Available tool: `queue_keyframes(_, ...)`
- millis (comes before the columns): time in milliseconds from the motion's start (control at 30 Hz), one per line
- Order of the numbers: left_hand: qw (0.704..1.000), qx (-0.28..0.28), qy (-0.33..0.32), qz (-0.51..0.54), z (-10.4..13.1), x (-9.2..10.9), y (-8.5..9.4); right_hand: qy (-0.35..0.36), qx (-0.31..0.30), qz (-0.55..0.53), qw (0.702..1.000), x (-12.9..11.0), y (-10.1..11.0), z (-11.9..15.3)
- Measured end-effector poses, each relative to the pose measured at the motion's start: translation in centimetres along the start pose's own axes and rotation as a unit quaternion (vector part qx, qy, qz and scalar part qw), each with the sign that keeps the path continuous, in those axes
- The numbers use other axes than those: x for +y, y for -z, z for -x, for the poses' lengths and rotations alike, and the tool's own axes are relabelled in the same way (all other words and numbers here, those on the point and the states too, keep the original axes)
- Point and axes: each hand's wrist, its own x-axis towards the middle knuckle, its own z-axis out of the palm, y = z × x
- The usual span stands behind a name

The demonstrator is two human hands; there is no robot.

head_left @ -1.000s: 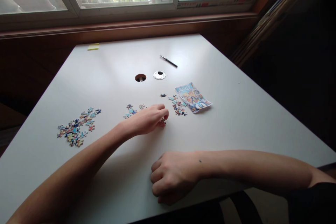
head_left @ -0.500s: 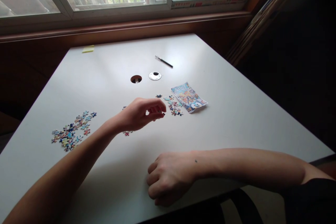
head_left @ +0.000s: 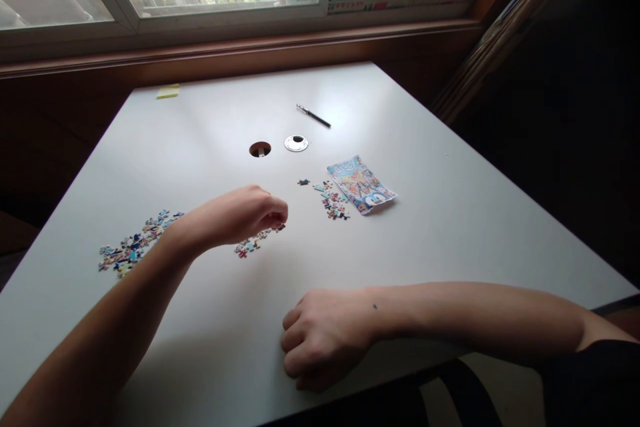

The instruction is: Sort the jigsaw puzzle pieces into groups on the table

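Note:
My left hand [head_left: 250, 213] hovers above the table with its fingers pinched together. A small dark jigsaw piece [head_left: 281, 227] shows at its fingertips. Just below that hand lies a small group of jigsaw pieces [head_left: 250, 247], partly covered by it. Another, larger pile of pieces [head_left: 131, 247] spreads to the left, and my left forearm hides some of it. My right hand [head_left: 323, 340] rests as a closed fist on the table near the front edge. Its palm side is hidden, and nothing shows in it.
A third cluster of pieces [head_left: 334, 203] lies beside a colourful printed packet [head_left: 361, 185]. One dark piece [head_left: 303, 182] sits apart. Farther back are a round hole [head_left: 260, 149], its metal cover [head_left: 296, 143], a pen [head_left: 314, 116] and a yellow sticky note [head_left: 168, 91].
My left hand has moved left, away from the pieces by the packet, to above the middle group, with the small piece in its fingertips. My right fist has stayed put.

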Motion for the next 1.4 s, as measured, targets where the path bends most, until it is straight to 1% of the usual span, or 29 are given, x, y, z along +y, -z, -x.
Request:
queue_keyframes(67, 0.999, -0.036, 0.017, -0.036, 0.0, -0.6, -0.4, -0.002, 0.003, 0.0, 1.0, 0.0, -0.1, 0.0)
queue_keyframes(133, 0.996, -0.06, 0.027, -0.059, -0.1, -1.1, -1.0, -0.004, 0.007, 0.0, 1.0, -0.1, -0.2, 0.0)
queue_keyframes(233, 0.995, -0.069, 0.033, -0.071, -0.4, -1.6, -1.7, -0.005, 0.01, -0.001, 1.0, -0.1, -0.2, 0.1)
queue_keyframes(333, 0.994, -0.069, 0.037, -0.071, -0.6, -1.9, -1.9, -0.003, 0.011, -0.001, 1.0, -0.1, -0.1, 0.0)
queue_keyframes(433, 0.994, -0.066, 0.042, -0.072, -0.6, -1.8, -1.9, -0.003, 0.011, -0.002, 1.0, 0.0, 0.0, 0.0)
queue_keyframes(633, 0.994, -0.084, 0.029, -0.071, -0.4, -1.1, -2.1, -0.003, 0.012, 0.0, 1.0, -0.1, 0.0, 0.0)
queue_keyframes(833, 0.991, -0.117, 0.061, -0.026, -0.6, -0.4, -2.4, -0.006, 0.004, -0.002, 1.0, -0.1, 0.1, 0.0)
queue_keyframes(1000, 0.992, -0.1, 0.066, -0.034, -0.6, -0.5, -2.5, -0.009, -0.008, -0.003, 1.0, -0.1, 0.2, -0.1)
queue_keyframes(1133, 0.994, -0.088, 0.068, -0.012, -0.3, -1.0, -2.8, -0.01, -0.017, -0.005, 1.0, -0.1, 0.2, -0.1)
queue_keyframes(1267, 0.993, -0.089, 0.08, 0.008, -0.2, -1.2, -2.9, -0.007, -0.008, -0.007, 1.0, -0.1, 0.2, 0.0)
queue_keyframes(1400, 0.995, -0.079, 0.066, -0.01, -0.3, -1.2, -3.0, -0.006, -0.006, -0.007, 1.0, 0.0, 0.1, 0.0)
